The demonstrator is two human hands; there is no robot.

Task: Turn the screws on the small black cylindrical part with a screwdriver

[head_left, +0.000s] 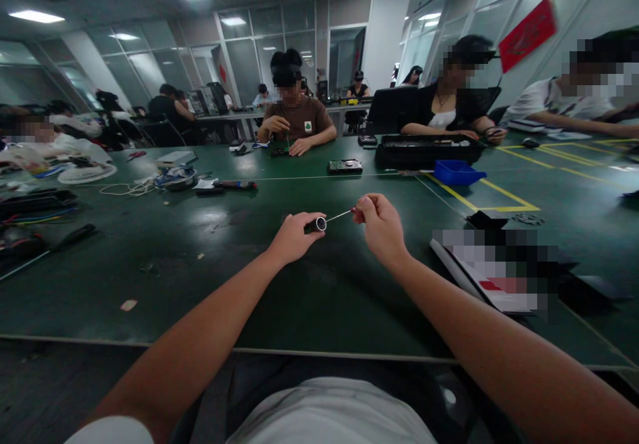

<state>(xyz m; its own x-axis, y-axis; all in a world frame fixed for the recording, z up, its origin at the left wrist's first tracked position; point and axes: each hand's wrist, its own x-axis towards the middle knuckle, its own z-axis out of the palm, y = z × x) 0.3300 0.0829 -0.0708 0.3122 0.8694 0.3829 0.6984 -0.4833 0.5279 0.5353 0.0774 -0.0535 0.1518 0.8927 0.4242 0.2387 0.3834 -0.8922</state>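
Note:
Above the middle of the green table, my left hand [293, 239] is closed around a small dark cylinder [314, 225] with a pale ring at its end. The cylinder's exact kind does not show. My right hand [380, 224] grips the red handle of a thin screwdriver [340, 216]. Its metal shaft points left, and the tip is at or very near the ringed end; whether it touches I cannot tell. Both forearms reach forward over the table's front edge.
The green table [200, 297] bears a circuit-board device [345, 166], a blue bin [456, 172], a long black case [426, 152] and a booklet [479, 274]. At left lie a long screwdriver [74, 236] and cables [130, 188]. A person in a brown shirt [304, 124] works opposite; others sit around.

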